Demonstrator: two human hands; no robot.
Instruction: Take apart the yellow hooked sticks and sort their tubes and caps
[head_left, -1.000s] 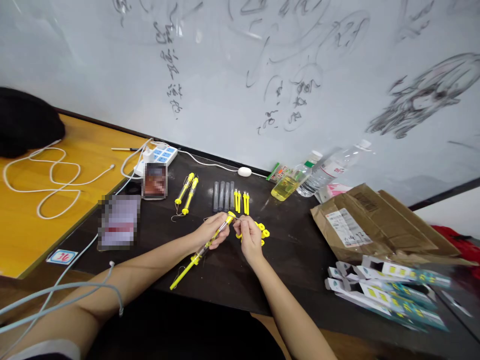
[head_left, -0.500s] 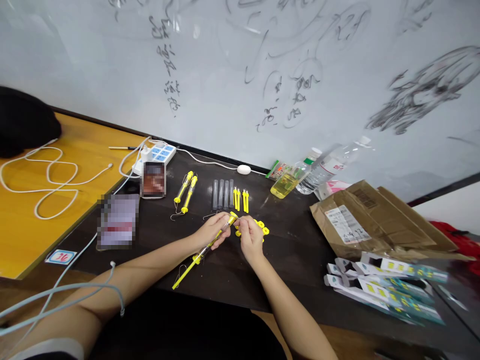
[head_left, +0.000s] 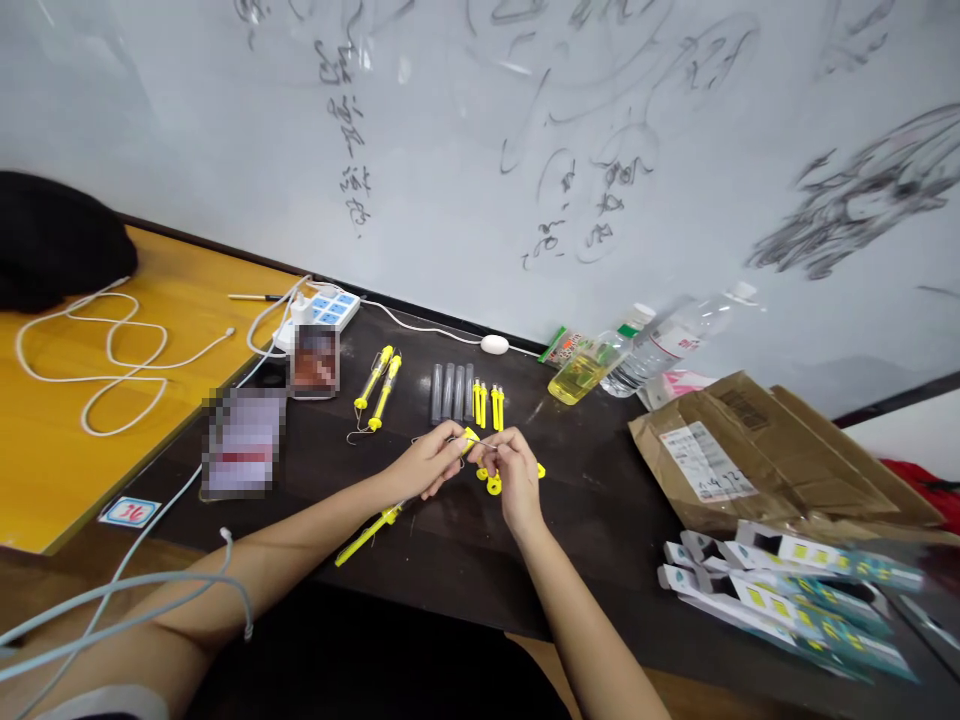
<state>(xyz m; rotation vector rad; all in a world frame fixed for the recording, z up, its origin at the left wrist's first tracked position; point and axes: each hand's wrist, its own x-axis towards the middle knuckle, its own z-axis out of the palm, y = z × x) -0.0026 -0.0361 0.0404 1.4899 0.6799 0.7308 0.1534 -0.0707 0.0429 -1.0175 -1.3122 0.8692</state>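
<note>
My left hand is closed around a yellow-and-clear tubular spring scale, which lies slanted, its yellow lower part sticking out toward my body. At the upper end, a yellow cap shows beside my left fingertips. My right hand pinches a thin metal wire hook that reaches toward this cap; whether it is joined there I cannot tell. Under my right fingers lie several yellow round caps, partly covered. Behind my hands are several clear tubes and yellow rod pieces.
Two similar spring scales with hooks lie farther left. A phone, a blurred tablet-like item and a power strip are at the left. To the right are bottles, a cardboard parcel and opened small boxes.
My right fingers have drawn a little away from the yellow cap, and the wire hook now shows between my hands. The spring scale is tilted slightly flatter. The view has shifted slightly.
</note>
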